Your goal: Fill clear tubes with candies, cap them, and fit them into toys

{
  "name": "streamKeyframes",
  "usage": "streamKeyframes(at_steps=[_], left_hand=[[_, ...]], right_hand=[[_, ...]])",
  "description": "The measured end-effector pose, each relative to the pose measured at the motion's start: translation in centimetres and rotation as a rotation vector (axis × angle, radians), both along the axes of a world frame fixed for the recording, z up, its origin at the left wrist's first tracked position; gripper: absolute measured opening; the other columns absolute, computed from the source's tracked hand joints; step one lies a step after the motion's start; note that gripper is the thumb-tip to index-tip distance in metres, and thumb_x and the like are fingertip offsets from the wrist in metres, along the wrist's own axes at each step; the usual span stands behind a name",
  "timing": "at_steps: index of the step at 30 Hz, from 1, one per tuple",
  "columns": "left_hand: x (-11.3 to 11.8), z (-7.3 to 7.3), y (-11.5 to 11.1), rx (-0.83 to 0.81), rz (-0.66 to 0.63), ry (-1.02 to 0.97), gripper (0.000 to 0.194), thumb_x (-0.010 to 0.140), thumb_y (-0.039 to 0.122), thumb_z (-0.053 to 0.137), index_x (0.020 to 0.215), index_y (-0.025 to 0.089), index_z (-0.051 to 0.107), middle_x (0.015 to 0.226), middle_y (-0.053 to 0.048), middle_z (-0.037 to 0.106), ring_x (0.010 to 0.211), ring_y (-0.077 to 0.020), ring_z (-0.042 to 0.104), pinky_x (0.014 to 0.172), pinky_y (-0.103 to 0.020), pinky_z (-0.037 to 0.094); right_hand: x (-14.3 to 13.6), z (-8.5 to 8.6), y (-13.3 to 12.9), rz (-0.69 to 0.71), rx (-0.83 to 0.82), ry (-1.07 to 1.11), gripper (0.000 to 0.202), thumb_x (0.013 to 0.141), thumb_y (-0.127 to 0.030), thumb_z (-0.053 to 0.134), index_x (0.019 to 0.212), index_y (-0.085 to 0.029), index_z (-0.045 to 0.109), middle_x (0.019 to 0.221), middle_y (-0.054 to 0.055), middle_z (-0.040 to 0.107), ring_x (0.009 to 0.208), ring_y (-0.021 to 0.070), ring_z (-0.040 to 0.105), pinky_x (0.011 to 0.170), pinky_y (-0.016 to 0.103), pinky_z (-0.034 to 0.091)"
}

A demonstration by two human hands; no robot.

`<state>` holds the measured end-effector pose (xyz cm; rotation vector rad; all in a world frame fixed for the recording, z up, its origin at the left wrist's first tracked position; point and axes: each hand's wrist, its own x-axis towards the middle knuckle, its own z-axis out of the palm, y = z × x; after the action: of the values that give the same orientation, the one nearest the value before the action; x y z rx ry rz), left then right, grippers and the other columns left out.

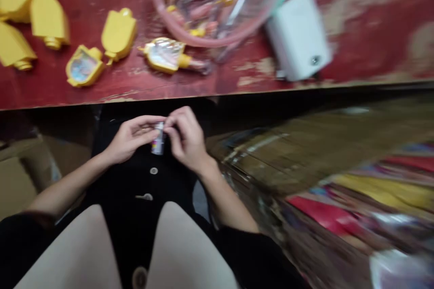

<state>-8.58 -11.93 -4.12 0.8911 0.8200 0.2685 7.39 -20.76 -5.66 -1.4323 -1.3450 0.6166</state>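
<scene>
And here, below the bench [224, 76], the left hand [130, 137] pinches the small packet [158, 139], its long axis running toward the lap, while the right hand [186, 137] closes in, fingers at its bench-side end.

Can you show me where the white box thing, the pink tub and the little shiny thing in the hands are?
White box [300, 38]: head view, middle of its top.
Pink tub [203, 41]: head view, near rim.
Little shiny thing [158, 141]: head view, its side.

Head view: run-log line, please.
hands: both on small printed piece, over lap | table: yellow cases, pink-rimmed bowl, white box
</scene>
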Motion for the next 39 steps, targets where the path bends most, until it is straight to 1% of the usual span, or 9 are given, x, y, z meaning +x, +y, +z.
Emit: streamKeyframes(at_steps=[4,7,13,17,22,26,30,34,39], left_hand=[[1.0,0.2,0.3,-0.108,0.052,0.018,0.035,0.076,0.028,0.086,0.108,0.020,0.078,0.102,-0.007,0.078,0.089,-0.0151,0.072,0.078,-0.021,0.057],[1.7,0.6,0.4,-0.126,0.062,0.011,0.032,0.074,0.026,0.087,0.105,0.020,0.079,0.096,-0.006,0.078,0.081,-0.0119,0.072,0.075,-0.017,0.057],[2.6,1.2,0.2,-0.128,0.066,-0.030,0.032,0.076,0.026,0.086,0.106,0.020,0.080,0.098,-0.007,0.079,0.085,-0.0132,0.073,0.079,-0.019,0.058],[2.6,1.5,-0.5,-0.131,0.064,-0.074,0.032,0.076,0.026,0.086,0.107,0.020,0.080,0.097,-0.006,0.078,0.086,-0.0131,0.072,0.079,-0.019,0.057],[2.2,0.7,-1.2,-0.165,0.033,-0.175,0.035,0.077,0.031,0.086,0.110,0.020,0.079,0.102,-0.007,0.077,0.090,-0.0146,0.072,0.083,-0.024,0.055],[1.8,0.0,-1.1,-0.025,0.004,-0.266,0.034,0.081,0.032,0.083,0.114,0.024,0.077,0.112,-0.007,0.072,0.103,-0.0165,0.069,0.096,-0.030,0.053],[1.5,-0.4,-0.5,0.223,-0.019,-0.260,0.035,0.080,0.034,0.083,0.113,0.025,0.077,0.118,-0.007,0.062,0.107,-0.0181,0.066,0.094,-0.030,0.054],[1.2,-0.7,-0.2,0.302,-0.063,-0.214,0.037,0.084,0.038,0.080,0.119,0.026,0.075,0.114,-0.007,0.060,0.110,-0.0195,0.063,0.094,-0.031,0.054],[1.0,-1.1,-0.8,0.219,-0.012,-0.149,0.051,0.073,0.036,0.089,0.120,0.026,0.072,0.122,-0.006,0.057,0.110,-0.0200,0.062,0.091,-0.032,0.054]], right_hand=[[0.2,-0.7,0.5,-0.021,-0.013,0.029,0.018,0.104,-0.025,0.041,0.087,-0.022,0.046,0.087,0.005,0.051,0.087,0.0183,0.052,0.077,0.036,0.047],[0.3,-0.5,0.6,-0.056,0.025,0.026,0.018,0.105,-0.027,0.040,0.088,-0.023,0.044,0.087,0.005,0.050,0.088,0.0185,0.052,0.078,0.036,0.047],[0.9,-0.2,0.2,-0.072,0.118,0.014,0.018,0.105,-0.026,0.042,0.087,-0.022,0.044,0.086,0.004,0.050,0.086,0.0178,0.051,0.077,0.035,0.047],[0.9,0.1,-0.8,-0.065,0.111,0.055,0.018,0.104,-0.025,0.042,0.087,-0.022,0.046,0.086,0.004,0.050,0.084,0.0173,0.052,0.074,0.034,0.045],[0.4,0.0,-1.8,-0.089,0.037,0.294,0.018,0.102,-0.024,0.048,0.084,-0.021,0.049,0.082,0.001,0.047,0.076,0.0146,0.049,0.068,0.030,0.042],[0.1,-0.2,-2.0,-0.137,-0.073,0.531,0.019,0.099,-0.036,0.057,0.087,-0.021,0.054,0.086,0.001,0.052,0.072,0.0124,0.053,0.062,0.026,0.046],[0.2,-0.3,-1.8,-0.123,-0.177,0.594,0.033,0.089,-0.052,0.071,0.089,-0.022,0.057,0.078,-0.002,0.055,0.059,0.0102,0.053,0.048,0.022,0.044],[0.2,-0.4,-1.5,-0.052,-0.313,0.563,0.026,0.095,-0.043,0.065,0.083,-0.022,0.055,0.065,-0.005,0.052,0.049,0.0088,0.049,0.044,0.022,0.041],[-0.6,-0.7,-1.3,-0.074,-0.231,0.481,0.024,0.099,-0.036,0.060,0.081,-0.023,0.052,0.065,-0.005,0.048,0.048,0.0086,0.045,0.043,0.023,0.038]])
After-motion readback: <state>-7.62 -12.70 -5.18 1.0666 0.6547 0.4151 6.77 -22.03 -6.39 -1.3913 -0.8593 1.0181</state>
